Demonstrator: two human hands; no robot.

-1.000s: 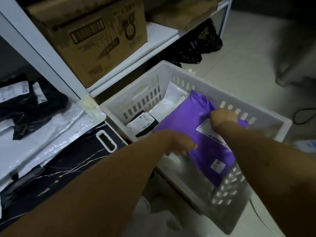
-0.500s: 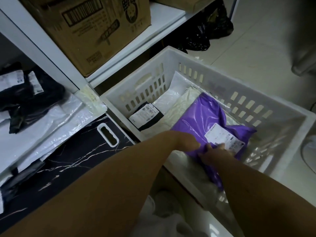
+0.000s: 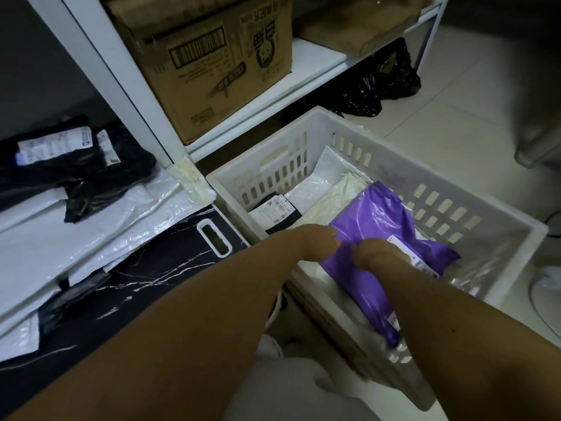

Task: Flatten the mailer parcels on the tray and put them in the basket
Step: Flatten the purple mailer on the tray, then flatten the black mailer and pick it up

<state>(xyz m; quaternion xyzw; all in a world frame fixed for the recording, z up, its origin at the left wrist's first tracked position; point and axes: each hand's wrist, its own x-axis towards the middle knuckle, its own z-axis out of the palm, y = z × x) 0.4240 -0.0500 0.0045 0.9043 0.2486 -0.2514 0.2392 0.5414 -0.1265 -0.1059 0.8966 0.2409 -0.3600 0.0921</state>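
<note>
A: Start at the left. What sits there, and how much room is left?

B: The dark marbled tray (image 3: 145, 278) runs along the left, its white handle slot at the right end, just beside the basket's left wall. White mailers (image 3: 76, 235) are stacked over its far-left half, with black mailers (image 3: 69, 165) on top of them farther back. The near-right part of the tray is bare.

A: And behind that?

B: A white shelf post (image 3: 121, 83) stands at the tray's far corner. A cardboard box (image 3: 212, 65) rests on the shelf (image 3: 312, 62), which overhangs the basket's far-left edge. Black bags (image 3: 379, 86) lie on the floor under the shelf's right end.

A: The basket itself?

B: The white slotted basket (image 3: 455, 183) stands on the pale floor (image 3: 473, 95), with open floor beyond its far and right sides. Inside, a black mailer with a label (image 3: 274, 212) lies at the left, white and cream mailers in the middle, and the purple mailer (image 3: 376, 220) on top towards the right wall.

A: The hands?

B: Both forearms reach in over the near rim. The left hand (image 3: 315, 241) has its fingers curled down onto the purple mailer's left edge; whether it pinches the plastic I cannot tell. The right hand (image 3: 379, 253) is bent at the wrist on the mailer beside its label; its fingers are hidden, so its grip is unclear too.
</note>
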